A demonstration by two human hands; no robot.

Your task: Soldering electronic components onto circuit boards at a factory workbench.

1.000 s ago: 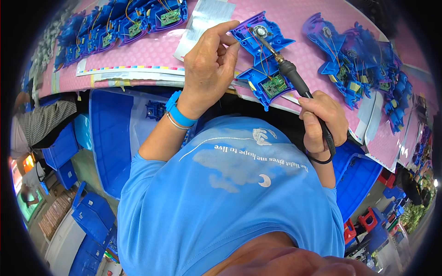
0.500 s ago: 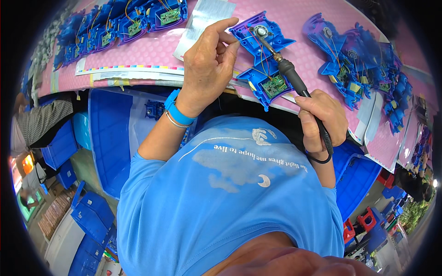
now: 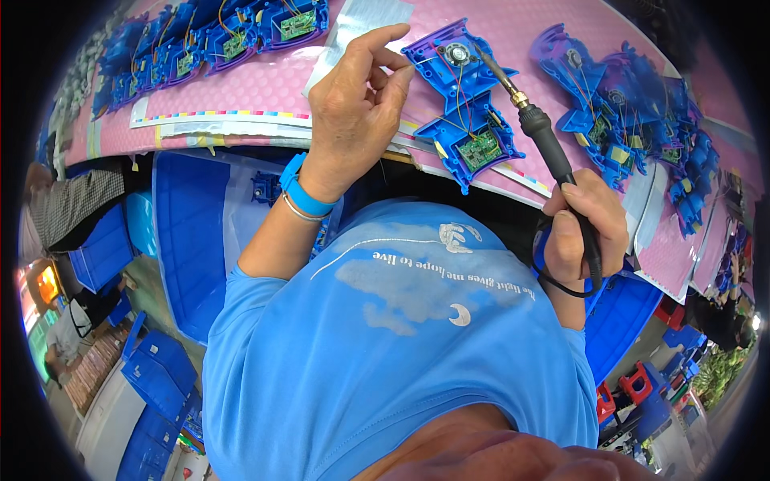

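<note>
My right hand (image 3: 589, 228) is wrapped round the black handle of a soldering iron (image 3: 539, 132). Its metal tip points up and left, just right of a small round speaker (image 3: 457, 55) in a blue plastic housing (image 3: 439, 74). Thin wires run from the speaker to a green circuit board (image 3: 479, 150) in the housing's nearer half (image 3: 461, 175). My left hand (image 3: 357, 104) is at the housing's left side, index finger stretched toward its upper corner. Its thumb and middle finger come together by the edge; what they pinch, if anything, is hidden.
More wired blue housings lie in a row (image 3: 233, 46) at the back left and in a cluster (image 3: 622, 104) at the right of the pink table cover (image 3: 241, 100). Blue bins (image 3: 192, 240) stand below the table edge. Other people (image 3: 76, 200) are at the far left.
The soldering iron has moved right and toward me, its tip leaving the speaker. My left hand has shifted slightly left. The housing has barely moved.
</note>
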